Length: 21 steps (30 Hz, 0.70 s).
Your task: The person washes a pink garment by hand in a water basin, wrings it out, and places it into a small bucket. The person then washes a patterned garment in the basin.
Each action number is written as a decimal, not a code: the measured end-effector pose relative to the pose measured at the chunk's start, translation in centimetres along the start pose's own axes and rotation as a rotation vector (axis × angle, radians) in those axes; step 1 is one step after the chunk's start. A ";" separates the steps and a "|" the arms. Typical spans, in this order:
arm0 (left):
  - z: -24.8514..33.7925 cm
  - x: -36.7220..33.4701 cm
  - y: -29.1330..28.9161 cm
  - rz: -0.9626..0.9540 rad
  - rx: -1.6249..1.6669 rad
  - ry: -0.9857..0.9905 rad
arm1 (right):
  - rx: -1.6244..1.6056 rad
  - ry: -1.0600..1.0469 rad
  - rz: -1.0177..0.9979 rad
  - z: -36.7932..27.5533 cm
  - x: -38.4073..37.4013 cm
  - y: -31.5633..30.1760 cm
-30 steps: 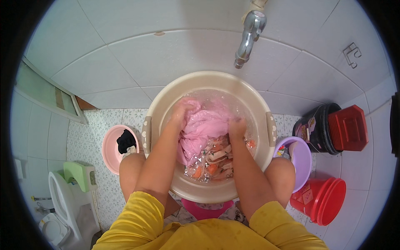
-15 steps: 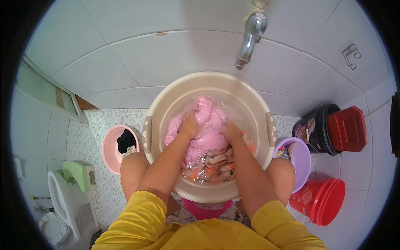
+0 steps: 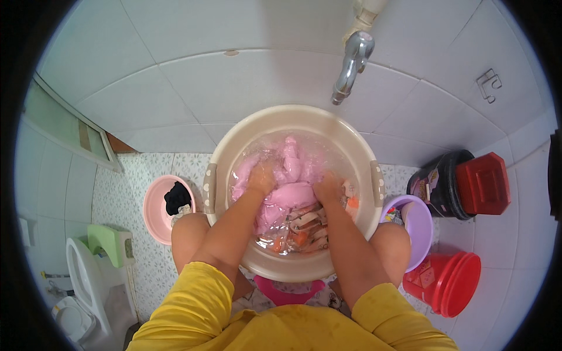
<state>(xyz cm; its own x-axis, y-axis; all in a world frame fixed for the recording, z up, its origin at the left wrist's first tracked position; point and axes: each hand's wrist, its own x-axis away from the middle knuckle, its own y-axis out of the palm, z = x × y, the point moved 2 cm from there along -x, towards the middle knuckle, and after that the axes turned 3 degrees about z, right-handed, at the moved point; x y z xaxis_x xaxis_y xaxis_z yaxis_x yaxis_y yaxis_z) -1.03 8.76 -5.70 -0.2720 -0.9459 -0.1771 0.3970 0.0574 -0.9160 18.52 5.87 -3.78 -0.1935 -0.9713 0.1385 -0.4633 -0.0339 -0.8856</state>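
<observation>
Nearest, two yellow fabric sleeves [image 3: 184, 298] frame a bright pink plastic piece [image 3: 288, 291] on the floor, just short of the near rim of a large round beige plastic basin [image 3: 293, 270]. To the right stands a red plastic bucket [image 3: 459, 285]. Inside the basin's near half lies a crumpled peach-and-orange patterned cloth [image 3: 304, 225], wet and partly under water. Beyond it, the soaked pink cloth [image 3: 293, 195] spreads across the middle, bunched between the two hands. The left hand [image 3: 262, 178] is sunk into its left part; the right hand [image 3: 328, 186] is at its right edge, beside more of the patterned cloth. Water and fabric hide the fingers of both, so I cannot tell whether they grip or merely press. Outside, a pale pink round plastic basin [image 3: 153, 225] holding a black cloth [image 3: 178, 199] sits left, and a purple plastic basin [image 3: 422, 234] right. A hard downward push could send water [image 3: 339, 153] over the rim, and twisting could tangle the two cloths where they overlap. Farthest, a chrome tap [image 3: 353, 64] juts from the tiled wall.
</observation>
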 end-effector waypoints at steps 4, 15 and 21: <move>-0.8 -1.4 -3.9 -0.215 0.174 -0.522 | 0.337 -0.034 -0.333 1.0 0.8 0.5; 0.5 -1.7 -4.3 -0.231 1.143 -0.624 | -0.587 -0.089 0.217 -0.8 -5.6 1.8; 1.3 1.0 -2.7 -0.255 -0.035 -0.279 | -0.773 0.041 -0.034 -0.1 -5.4 -1.5</move>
<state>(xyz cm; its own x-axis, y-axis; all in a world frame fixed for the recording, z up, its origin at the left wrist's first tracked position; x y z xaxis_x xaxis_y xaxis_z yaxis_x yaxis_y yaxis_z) -1.22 7.22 -2.89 -0.1065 -0.9816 0.1583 0.3158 -0.1844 -0.9308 20.22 11.22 -3.18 -0.1928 -0.9627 0.1896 -0.9386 0.1246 -0.3218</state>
